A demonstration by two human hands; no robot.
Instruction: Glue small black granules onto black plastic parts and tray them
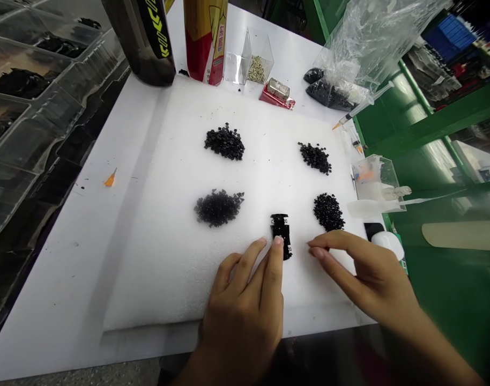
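Note:
A small flat black part [281, 228] with notched edges lies on the white foam sheet [168, 268]. My left hand [249, 300] is laid on the foam with its fingers stretched out, one fingertip pressing on the black part's lower half. To the right of that part, my right hand [361, 268] hovers with thumb and forefinger pinched together; whatever is between them is too small to make out. Just beyond the right hand is a pile of tiny black pieces [328, 211]. Further piles of such pieces sit at the left [218, 207], far left [224, 142] and far right [315, 157].
Along the back stand a dark bottle [146, 48], a red and gold can [205, 43] and a clear box [261, 56] of pale grains. A syringe [361, 107] and plastic bag [373, 48] are at the right rear. An orange dispensing tip [110, 179] lies left; compartment trays [31, 123] border the table.

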